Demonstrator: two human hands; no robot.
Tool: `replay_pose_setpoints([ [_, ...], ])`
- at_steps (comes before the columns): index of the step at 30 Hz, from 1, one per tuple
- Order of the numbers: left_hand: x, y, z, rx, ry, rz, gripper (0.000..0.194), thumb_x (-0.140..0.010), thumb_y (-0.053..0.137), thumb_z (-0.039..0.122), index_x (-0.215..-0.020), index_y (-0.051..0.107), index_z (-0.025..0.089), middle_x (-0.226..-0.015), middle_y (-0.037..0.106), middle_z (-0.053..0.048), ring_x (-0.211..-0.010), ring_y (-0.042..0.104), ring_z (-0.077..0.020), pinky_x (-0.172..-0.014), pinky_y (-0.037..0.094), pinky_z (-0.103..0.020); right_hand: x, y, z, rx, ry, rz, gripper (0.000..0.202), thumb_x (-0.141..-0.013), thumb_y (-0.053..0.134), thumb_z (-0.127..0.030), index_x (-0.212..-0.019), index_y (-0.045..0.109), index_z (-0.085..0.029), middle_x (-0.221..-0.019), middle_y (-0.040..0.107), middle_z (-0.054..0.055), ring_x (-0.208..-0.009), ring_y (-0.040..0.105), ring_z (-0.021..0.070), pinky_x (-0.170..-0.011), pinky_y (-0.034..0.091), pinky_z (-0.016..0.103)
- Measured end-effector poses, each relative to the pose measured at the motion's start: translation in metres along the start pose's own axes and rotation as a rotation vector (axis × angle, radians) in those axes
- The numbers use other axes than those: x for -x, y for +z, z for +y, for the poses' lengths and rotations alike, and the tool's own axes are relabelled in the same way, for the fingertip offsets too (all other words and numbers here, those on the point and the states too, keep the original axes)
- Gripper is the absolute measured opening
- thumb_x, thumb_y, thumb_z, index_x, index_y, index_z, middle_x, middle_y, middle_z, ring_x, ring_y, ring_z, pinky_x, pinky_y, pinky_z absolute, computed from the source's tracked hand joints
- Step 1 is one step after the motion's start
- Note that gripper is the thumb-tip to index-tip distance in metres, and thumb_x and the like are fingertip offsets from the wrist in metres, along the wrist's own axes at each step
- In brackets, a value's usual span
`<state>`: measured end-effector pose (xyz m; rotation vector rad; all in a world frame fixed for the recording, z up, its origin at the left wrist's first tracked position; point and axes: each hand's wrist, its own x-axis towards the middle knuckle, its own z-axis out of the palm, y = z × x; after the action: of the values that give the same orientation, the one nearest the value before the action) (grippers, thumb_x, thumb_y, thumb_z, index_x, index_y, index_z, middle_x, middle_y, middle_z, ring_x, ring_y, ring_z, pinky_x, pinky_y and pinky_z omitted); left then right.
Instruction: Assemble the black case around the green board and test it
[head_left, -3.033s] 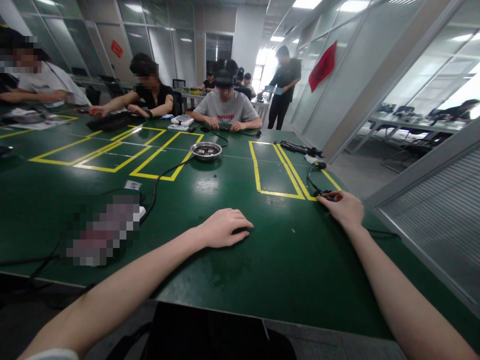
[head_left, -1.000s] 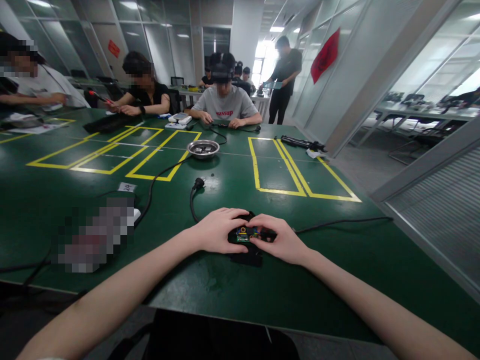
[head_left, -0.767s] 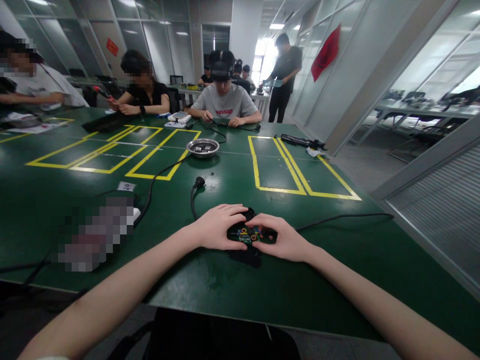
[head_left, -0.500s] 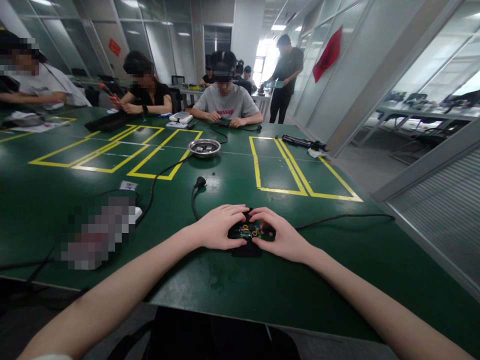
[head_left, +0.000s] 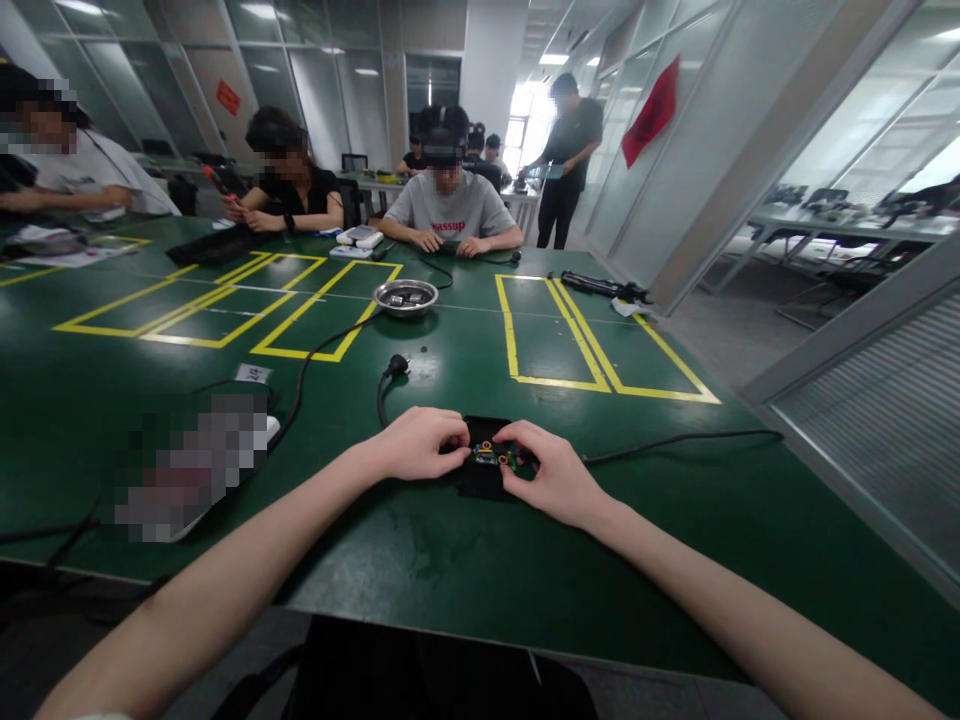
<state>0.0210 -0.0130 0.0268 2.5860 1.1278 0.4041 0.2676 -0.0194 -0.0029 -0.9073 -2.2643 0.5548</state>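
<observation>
A small circuit board (head_left: 487, 455) with copper-ringed coils lies in an open black case (head_left: 480, 487) on the green table. My left hand (head_left: 424, 443) is at the left side of the case, its thumb and fingers curled together at the edge and the fingertips partly hidden. On the other side, my right hand (head_left: 553, 474) curves around the right end of the board, thumb and fingers closed on it. Black cables run out from both sides of the case.
A plug (head_left: 397, 366) lies beyond my left hand, with a metal bowl (head_left: 405, 298) behind it. A pixelated object (head_left: 196, 465) rests at left. People sit across the green table (head_left: 360, 570); a tripod (head_left: 604, 287) lies at the far right.
My left hand has drawn back to the left from the board, uncovering more of the case. My right hand stays at the right end, and its fingers have shifted slightly left.
</observation>
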Motion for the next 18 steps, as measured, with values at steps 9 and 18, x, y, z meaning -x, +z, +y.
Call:
replay_pose_setpoints([
  [9,-0.0027,0.0026,-0.0033,-0.009,-0.062,-0.021,0.008,-0.085,0.059,0.025,-0.080,0.061,0.019,-0.072,0.064,0.002,-0.063,0.056,-0.0138,-0.059,0.034,-0.025,0.0016,0.0013,0.0092,0.159,-0.046,0.017,0.038,-0.081,0.064,-0.016,-0.119,0.066,-0.023,-0.109,0.074,0.009,-0.099,0.066,0.0269,-0.082,0.060,0.042],
  [18,-0.0035,-0.0011,-0.0015,-0.059,-0.108,-0.039,0.011,-0.087,0.055,0.025,-0.092,0.065,0.020,-0.074,0.067,0.001,-0.064,0.060,-0.0158,-0.059,0.036,-0.025,-0.0008,0.0032,0.0075,0.162,-0.038,-0.002,0.038,-0.084,0.062,-0.015,-0.122,0.065,-0.023,-0.114,0.073,0.009,-0.102,0.066,0.0274,-0.086,0.059,0.044],
])
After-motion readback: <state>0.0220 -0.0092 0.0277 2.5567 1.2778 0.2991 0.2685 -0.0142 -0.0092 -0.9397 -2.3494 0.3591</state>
